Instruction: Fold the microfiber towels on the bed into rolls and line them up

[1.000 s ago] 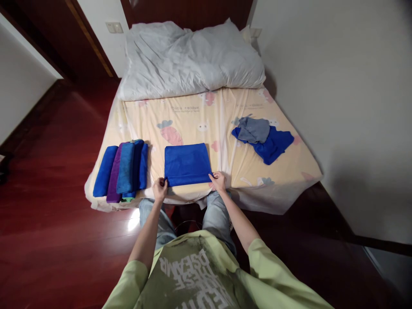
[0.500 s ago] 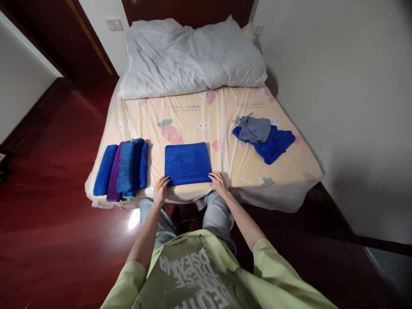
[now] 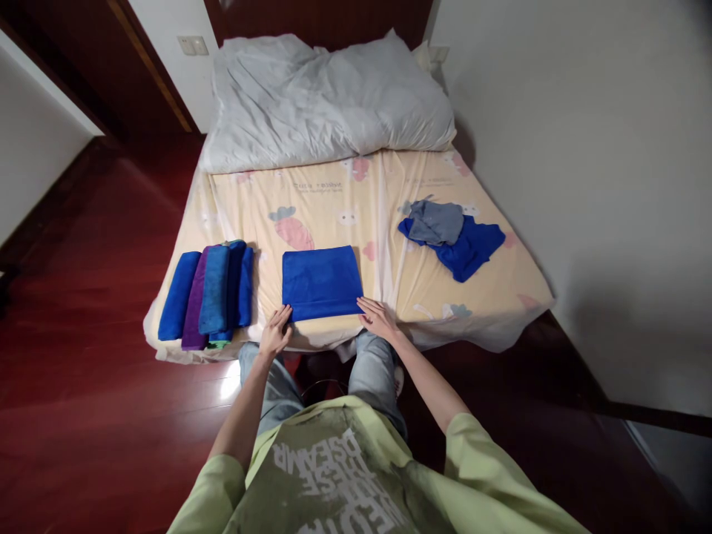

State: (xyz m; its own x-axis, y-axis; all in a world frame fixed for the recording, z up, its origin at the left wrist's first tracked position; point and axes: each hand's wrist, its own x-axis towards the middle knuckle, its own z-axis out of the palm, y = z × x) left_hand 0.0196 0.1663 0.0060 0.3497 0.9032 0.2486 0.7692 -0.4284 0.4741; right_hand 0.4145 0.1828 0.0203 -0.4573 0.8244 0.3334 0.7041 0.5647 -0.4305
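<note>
Flatter than a second ago, my left hand (image 3: 274, 332) and right hand (image 3: 378, 320) have gone from pinching the near corners of the deep-blue, rectangular folded cloth (image 3: 321, 276) to lying over them; the cloth itself rests where it did, close to the front edge of the wide bed with the pale-yellow cartoon print (image 3: 325, 202).

As I judge it, the narrow band along its near side could lift or skew if my fingers came away unevenly, and a tug towards me could drag it over that edge, since so little bed is left in front.

Neither hand is clamped on anything. My fingers are stretched out, tips resting on the left and right near corners, thumbs apart from them. How hard they press, I cannot tell.

To my left, well clear, lies the row of long blue, purple and teal cloth bundles (image 3: 214, 289); to my right, a crumpled grey cloth (image 3: 437, 224) sits on a rumpled bright-blue cloth (image 3: 470, 252).
</note>
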